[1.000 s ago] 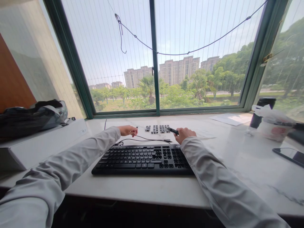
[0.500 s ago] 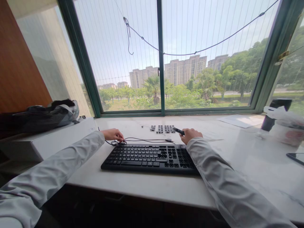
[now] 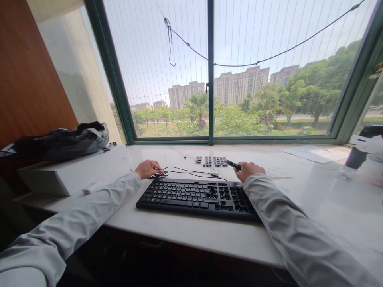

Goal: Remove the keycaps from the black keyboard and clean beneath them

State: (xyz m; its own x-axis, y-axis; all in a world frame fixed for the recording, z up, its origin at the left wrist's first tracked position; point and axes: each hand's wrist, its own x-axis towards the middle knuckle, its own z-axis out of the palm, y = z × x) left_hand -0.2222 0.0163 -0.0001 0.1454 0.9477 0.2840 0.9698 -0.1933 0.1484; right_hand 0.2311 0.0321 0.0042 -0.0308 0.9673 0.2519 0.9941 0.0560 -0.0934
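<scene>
A black keyboard lies on the white stone counter, with keycaps off across its right part. Beyond it, loose black keycaps sit in rows. My left hand is at the coiled black cable behind the keyboard's left corner, fingertips pinched on its loops. The cable runs right to a USB plug. In my closed right hand is a slim black tool, pointing left toward the keycaps. Its exact kind is unclear, and my fingers cover its near end.
A white box with a black bag on top stands at the left. Paper sheets lie at the back right, near a white plastic bag. The window rises behind the counter. A single keycap lies apart.
The view has turned slightly left, so everything sits further right in the picture. My left fingers have shifted a little on the cable loops. My right hand keeps its hold on the tool.
</scene>
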